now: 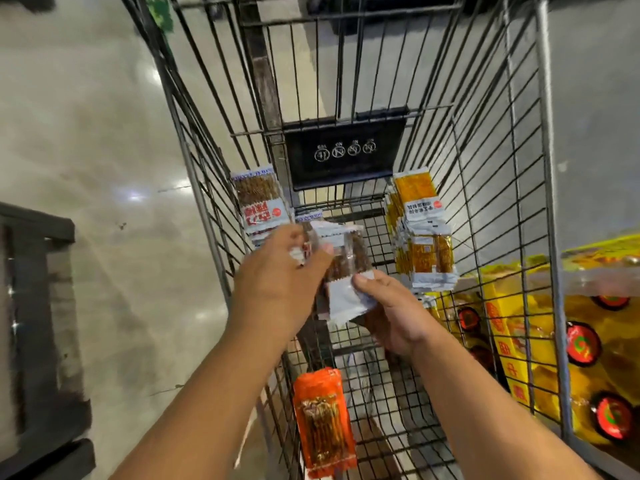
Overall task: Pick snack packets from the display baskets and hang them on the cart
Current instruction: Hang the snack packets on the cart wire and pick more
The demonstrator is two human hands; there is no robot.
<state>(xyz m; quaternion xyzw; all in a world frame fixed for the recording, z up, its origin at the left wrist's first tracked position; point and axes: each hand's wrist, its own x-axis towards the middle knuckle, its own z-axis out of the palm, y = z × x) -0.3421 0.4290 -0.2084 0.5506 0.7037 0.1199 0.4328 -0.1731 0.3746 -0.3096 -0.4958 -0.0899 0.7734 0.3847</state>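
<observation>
Left hand [284, 271] and right hand [394, 317] each pinch the packets [346, 268]; keep them taut while hooking onto the cart [549, 168] wire just beyond the left hand.

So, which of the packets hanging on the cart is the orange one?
The orange packet lowest in the view, nearest the person; the white-brown bunch hangs farther off at left, the yellow bunch at right.
</observation>
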